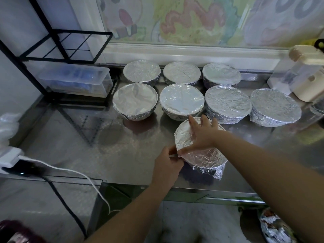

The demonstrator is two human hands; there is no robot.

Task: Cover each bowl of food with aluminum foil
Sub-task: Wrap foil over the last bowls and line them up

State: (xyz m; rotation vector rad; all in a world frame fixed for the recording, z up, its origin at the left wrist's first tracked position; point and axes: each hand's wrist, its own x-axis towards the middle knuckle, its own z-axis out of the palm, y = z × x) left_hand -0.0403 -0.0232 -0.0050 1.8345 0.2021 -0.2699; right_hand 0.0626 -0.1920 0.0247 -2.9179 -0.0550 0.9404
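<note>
Right hand (201,135) lies flat, fingers spread, on the foil (205,157) over the near bowl (197,177). Left hand (166,163) pinches the foil's edge at that bowl's left rim. Seven covered bowls (181,99) stand just behind it on the counter (122,146).

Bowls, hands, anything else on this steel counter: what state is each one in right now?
Near bowl, foil over its top, one flap sticking out near right.
Left hand, pinches the foil edge at that bowl's left rim.
Right hand, fingers spread flat on the foil top.
Back row of three bowls, tops covered in foil.
Middle row of four bowls, tops covered in foil.
Clear plastic box, lid on.
</note>
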